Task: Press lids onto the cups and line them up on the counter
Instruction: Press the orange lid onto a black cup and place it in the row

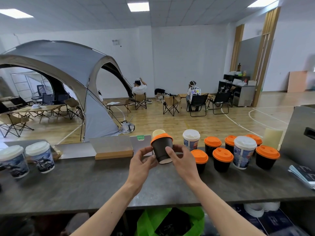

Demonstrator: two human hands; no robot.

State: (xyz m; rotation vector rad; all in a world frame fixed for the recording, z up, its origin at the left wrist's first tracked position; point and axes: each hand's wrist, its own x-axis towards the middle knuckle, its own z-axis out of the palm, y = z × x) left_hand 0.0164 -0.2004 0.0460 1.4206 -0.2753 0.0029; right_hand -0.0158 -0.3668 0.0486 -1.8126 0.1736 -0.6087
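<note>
A black cup [161, 150] with an orange lid [161, 138] is tilted away from me above the dark counter [85, 183]. My left hand [142, 159] grips its left side and my right hand [180, 159] grips its right side. To the right stand several black cups with orange lids [222, 159] and two taller printed cups with white lids [243, 154]. Two more printed cups with white lids [40, 156] stand at the counter's left end.
A wooden-based sign holder [112, 148] and a card stand [141, 141] sit behind the held cup. A pale cup stack [272, 137] and a grey machine [301, 133] stand at the right. Booklets [305, 176] lie on the right edge. A green bag [170, 222] sits under the counter.
</note>
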